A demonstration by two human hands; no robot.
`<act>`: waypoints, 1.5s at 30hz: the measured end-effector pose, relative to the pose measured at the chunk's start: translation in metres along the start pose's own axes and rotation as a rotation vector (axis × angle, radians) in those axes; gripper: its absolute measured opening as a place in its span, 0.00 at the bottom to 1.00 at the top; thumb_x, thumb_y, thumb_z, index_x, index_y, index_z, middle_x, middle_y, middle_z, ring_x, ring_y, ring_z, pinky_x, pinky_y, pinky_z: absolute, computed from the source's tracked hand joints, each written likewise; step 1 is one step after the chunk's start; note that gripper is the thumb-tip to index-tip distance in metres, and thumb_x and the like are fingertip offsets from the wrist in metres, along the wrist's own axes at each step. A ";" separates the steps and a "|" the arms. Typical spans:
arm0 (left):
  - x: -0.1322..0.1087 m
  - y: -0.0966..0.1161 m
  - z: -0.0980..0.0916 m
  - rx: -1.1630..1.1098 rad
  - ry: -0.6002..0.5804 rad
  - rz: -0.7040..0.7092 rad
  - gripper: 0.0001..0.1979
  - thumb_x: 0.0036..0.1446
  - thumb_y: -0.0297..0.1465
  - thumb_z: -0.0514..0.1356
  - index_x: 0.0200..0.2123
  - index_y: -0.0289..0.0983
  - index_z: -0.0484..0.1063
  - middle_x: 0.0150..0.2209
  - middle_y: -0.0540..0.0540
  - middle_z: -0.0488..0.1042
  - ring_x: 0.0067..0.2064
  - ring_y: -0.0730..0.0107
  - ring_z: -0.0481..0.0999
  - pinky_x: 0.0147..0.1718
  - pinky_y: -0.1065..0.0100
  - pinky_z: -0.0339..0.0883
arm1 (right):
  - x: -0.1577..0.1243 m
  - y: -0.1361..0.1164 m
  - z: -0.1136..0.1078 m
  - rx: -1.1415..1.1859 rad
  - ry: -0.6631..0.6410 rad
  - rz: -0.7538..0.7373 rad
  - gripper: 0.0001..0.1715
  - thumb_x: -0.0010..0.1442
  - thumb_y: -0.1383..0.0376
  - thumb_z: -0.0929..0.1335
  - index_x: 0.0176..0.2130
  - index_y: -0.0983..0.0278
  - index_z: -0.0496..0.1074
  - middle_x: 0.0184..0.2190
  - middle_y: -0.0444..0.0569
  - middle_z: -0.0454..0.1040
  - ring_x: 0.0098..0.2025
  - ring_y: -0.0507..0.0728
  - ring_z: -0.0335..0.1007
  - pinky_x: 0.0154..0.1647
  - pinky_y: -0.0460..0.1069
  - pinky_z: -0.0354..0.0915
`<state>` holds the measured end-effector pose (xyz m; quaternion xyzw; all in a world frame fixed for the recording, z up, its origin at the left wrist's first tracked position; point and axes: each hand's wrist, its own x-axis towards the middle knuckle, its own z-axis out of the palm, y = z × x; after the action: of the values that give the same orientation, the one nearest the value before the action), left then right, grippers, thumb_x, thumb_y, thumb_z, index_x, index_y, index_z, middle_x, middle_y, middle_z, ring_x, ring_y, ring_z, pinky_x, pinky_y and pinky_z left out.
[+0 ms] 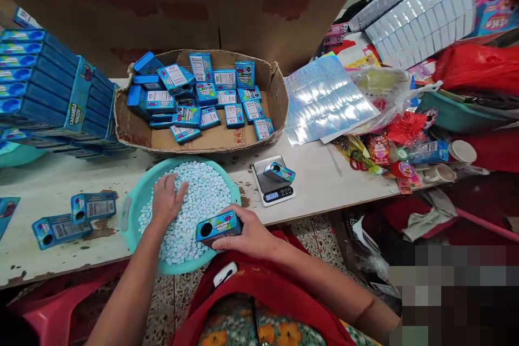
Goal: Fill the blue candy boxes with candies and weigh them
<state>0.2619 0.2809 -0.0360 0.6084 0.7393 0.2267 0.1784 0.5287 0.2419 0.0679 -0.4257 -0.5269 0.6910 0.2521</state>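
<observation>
My left hand (167,200) lies on the heap of small white candies (203,194) in a teal basin (132,211), fingers bent down into them; whether it holds any is hidden. My right hand (249,235) grips a small blue "Caramelo Macizo" box (218,227) over the basin's near rim. Another such box (279,172) lies on a small digital scale (272,183) just right of the basin.
A cardboard tray (279,97) behind the basin holds several blue boxes. Stacked blue cartons (52,92) stand at left; two loose boxes (73,216) lie near the table's front edge. Holographic sticker sheets (324,100), bags and toys crowd the right side.
</observation>
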 end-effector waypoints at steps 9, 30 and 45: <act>-0.017 0.032 0.008 -0.053 -0.087 -0.339 0.20 0.51 0.51 0.55 0.35 0.40 0.71 0.34 0.46 0.73 0.37 0.58 0.70 0.37 0.64 0.61 | 0.004 0.008 0.003 -0.117 0.205 -0.036 0.23 0.51 0.55 0.73 0.44 0.61 0.67 0.34 0.43 0.71 0.35 0.54 0.66 0.37 0.48 0.64; -0.043 0.105 -0.087 -1.560 0.509 -0.459 0.13 0.50 0.38 0.61 0.25 0.35 0.62 0.25 0.50 0.71 0.27 0.69 0.75 0.28 0.67 0.69 | 0.054 -0.028 0.070 -0.789 0.100 -0.522 0.20 0.51 0.65 0.74 0.44 0.63 0.69 0.40 0.51 0.73 0.44 0.62 0.67 0.45 0.55 0.64; -0.037 0.122 -0.090 -1.404 0.561 -0.411 0.16 0.53 0.40 0.60 0.21 0.36 0.64 0.19 0.52 0.65 0.23 0.72 0.71 0.28 0.68 0.67 | 0.054 -0.034 0.066 -0.602 0.134 -0.490 0.17 0.50 0.68 0.72 0.42 0.61 0.71 0.39 0.49 0.73 0.43 0.60 0.69 0.44 0.53 0.64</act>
<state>0.3206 0.2536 0.1059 0.1241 0.5379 0.7491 0.3662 0.4417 0.2620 0.0884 -0.3864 -0.7745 0.3953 0.3074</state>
